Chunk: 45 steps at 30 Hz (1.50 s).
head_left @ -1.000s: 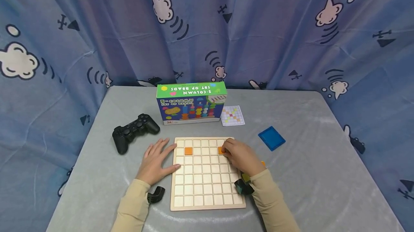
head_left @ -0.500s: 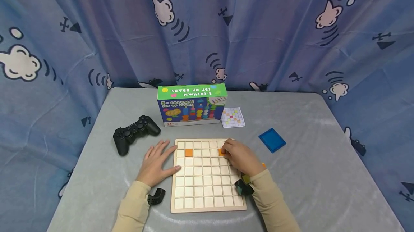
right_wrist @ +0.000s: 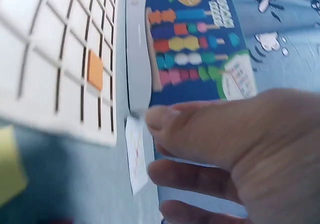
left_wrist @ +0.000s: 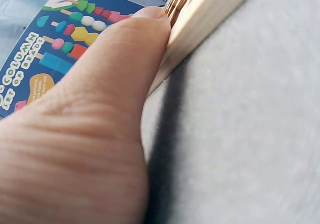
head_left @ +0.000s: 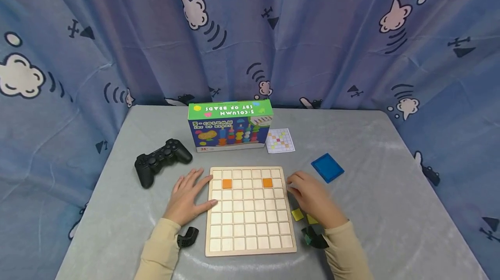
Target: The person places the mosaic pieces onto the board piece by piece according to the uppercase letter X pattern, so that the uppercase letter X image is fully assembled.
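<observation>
A wooden grid board (head_left: 250, 245) lies on the grey table, with two orange tiles in its second row, one on the left (head_left: 227, 183) and one on the right (head_left: 267, 182). My left hand (head_left: 186, 196) lies flat beside the board's left edge, fingers straight, thumb (left_wrist: 125, 58) against the wooden rim (left_wrist: 200, 23). My right hand (head_left: 310, 199) hovers just right of the board with loosely curled fingers (right_wrist: 200, 129) and holds nothing. Two yellow tiles (head_left: 297, 214) lie on the table under its wrist.
A black game controller (head_left: 160, 160) sits left of the board. A green and blue bead-set box (head_left: 230, 126) stands behind it, next to a small pattern card (head_left: 279, 140). A blue square lid (head_left: 327, 167) lies to the right.
My right hand let go of the right orange tile in the board and drew back right, off the board. Yellow tiles beneath it came into view. The left hand stayed put.
</observation>
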Motion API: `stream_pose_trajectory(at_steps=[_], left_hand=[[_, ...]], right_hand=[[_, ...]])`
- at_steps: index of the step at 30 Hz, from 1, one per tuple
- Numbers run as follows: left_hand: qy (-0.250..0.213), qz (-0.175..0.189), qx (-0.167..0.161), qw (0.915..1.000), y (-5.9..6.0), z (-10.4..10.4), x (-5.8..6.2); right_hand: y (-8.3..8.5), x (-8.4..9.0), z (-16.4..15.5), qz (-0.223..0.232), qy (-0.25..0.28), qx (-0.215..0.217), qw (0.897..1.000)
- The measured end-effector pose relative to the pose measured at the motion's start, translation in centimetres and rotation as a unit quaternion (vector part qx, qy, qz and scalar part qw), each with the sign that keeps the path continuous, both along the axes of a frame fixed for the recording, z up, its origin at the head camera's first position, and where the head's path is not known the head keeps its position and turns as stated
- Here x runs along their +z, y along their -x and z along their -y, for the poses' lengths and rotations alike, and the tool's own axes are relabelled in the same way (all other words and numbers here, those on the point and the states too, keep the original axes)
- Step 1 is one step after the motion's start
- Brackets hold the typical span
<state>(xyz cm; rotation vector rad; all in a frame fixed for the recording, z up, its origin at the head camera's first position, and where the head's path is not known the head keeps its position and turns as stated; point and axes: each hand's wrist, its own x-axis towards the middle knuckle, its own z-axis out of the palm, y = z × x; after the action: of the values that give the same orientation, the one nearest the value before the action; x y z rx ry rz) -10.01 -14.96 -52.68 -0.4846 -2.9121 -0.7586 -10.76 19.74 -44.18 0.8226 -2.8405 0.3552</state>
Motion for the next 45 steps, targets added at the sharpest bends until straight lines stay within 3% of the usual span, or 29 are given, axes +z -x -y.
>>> stream_pose_trajectory(at_steps=[4,8,15,35,45], left_hand=[[0.0,0.007,-0.004,1.0,0.0,-0.1,0.0],[0.002,0.013,-0.002,0.9999,0.0,-0.1,0.1],[0.004,0.007,-0.001,1.0,0.1,-0.1,-0.1],[0.008,0.005,0.001,1.0,0.0,0.1,-0.2],[0.005,0.006,0.001,1.0,0.0,0.1,0.0]], right_hand=[[-2.4,-0.1,-2.0,0.007,0.005,-0.034,0.999],[-4.7,-0.6,-3.3,0.042,-0.006,-0.078,0.996],[-6.6,-1.5,-4.3,0.104,-0.006,-0.152,0.983],[-5.7,-3.3,-3.4,0.123,0.009,-0.254,0.959],[-5.4,-3.7,-2.9,0.098,-0.006,-0.281,0.955]])
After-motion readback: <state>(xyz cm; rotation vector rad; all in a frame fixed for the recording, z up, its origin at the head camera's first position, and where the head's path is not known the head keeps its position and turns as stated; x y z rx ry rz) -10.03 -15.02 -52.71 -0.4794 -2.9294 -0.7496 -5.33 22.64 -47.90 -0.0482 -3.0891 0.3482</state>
